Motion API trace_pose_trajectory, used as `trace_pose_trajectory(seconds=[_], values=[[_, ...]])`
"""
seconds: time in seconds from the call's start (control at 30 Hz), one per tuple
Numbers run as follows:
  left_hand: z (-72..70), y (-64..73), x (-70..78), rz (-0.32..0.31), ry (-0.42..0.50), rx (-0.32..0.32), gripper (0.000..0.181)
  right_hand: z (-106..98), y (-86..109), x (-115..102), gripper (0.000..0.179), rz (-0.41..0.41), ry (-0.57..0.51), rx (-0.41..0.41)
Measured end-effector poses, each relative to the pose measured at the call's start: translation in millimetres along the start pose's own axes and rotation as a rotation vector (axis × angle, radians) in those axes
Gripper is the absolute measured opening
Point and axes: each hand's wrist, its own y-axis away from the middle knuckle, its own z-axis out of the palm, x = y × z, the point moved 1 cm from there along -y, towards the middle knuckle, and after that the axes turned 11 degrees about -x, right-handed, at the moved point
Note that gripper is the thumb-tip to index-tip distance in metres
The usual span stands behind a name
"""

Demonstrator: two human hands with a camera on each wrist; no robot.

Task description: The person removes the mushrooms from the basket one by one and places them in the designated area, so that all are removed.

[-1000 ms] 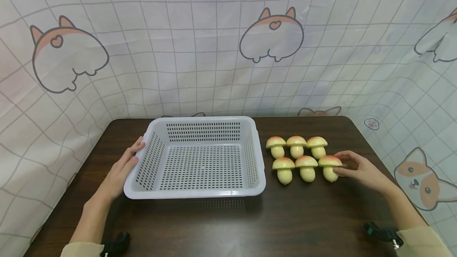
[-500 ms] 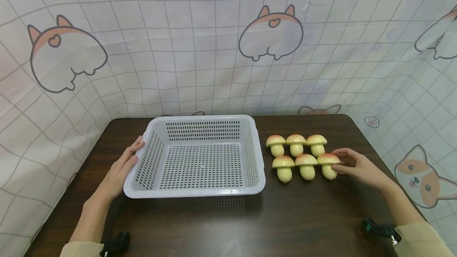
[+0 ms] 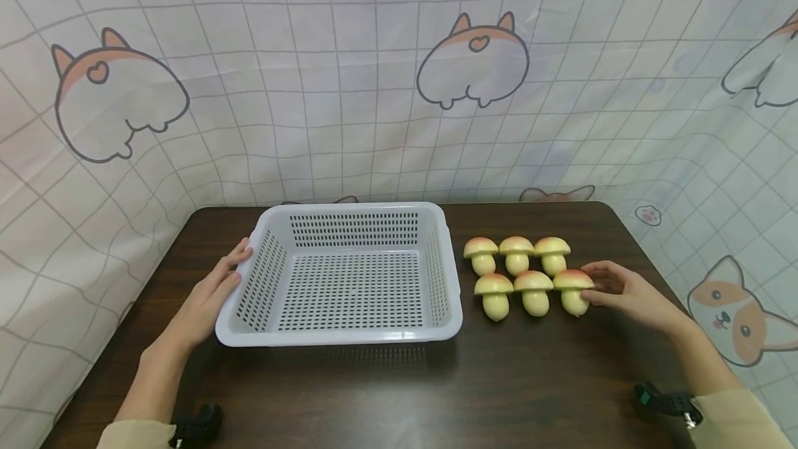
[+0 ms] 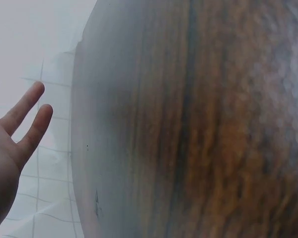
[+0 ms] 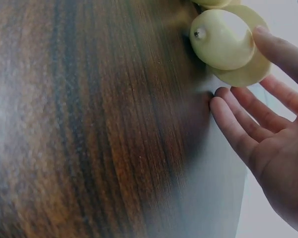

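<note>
In the head view a white plastic basket point(image 3: 349, 296) stands on the table. My left hand point(image 3: 208, 302) rests with extended fingers along its left side; the left wrist view shows that hand's spread fingers point(image 4: 36, 130), but not the basket. To the right of the basket lie toy mushrooms in two rows of three. My right hand point(image 3: 632, 298) is at the right end of the front row, its thumb and index finger touching the edge of the last mushroom point(image 3: 573, 292). In the right wrist view the thumb meets this mushroom point(image 5: 222, 39), while the other fingers stretch out loosely below the cap.
The dark wooden table point(image 3: 349, 400) ends at the back against a white grid-patterned curtain point(image 3: 374, 123) with dog drawings. The back-row mushrooms point(image 3: 516, 255) sit close behind the front ones. Black straps point(image 3: 667, 402) circle both wrists.
The front-right mushroom has shifted slightly left, toward its neighbour, with my right hand following. My left hand and the basket have stayed in place. The head view has tilted a little.
</note>
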Motion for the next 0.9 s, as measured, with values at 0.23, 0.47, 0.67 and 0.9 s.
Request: trace_pose_trajectory(seconds=[0.23, 0.47, 0.67, 0.9], values=[[-1.9, 1.0, 2.3, -0.01, -0.034, -0.022, 0.048, 5, -1.3, 5, 0.051, -0.003, -0.008, -0.001], [-13.7, -5.4, 9.1, -0.071, -0.048, -0.111, 0.049, -3, 0.8, 3, 0.054, -0.025, 0.029, -0.011], [-32.5, -16.1, 25.7, -0.163, -0.143, -0.197, 0.047, -21, -0.1, -15, 0.053, -0.014, 0.168, -0.062], [-39.4, -42.3, 62.1, -0.239, -0.355, -0.22, 0.047, -39, -14.9, -68, 0.05, -0.018, 0.33, 0.048]])
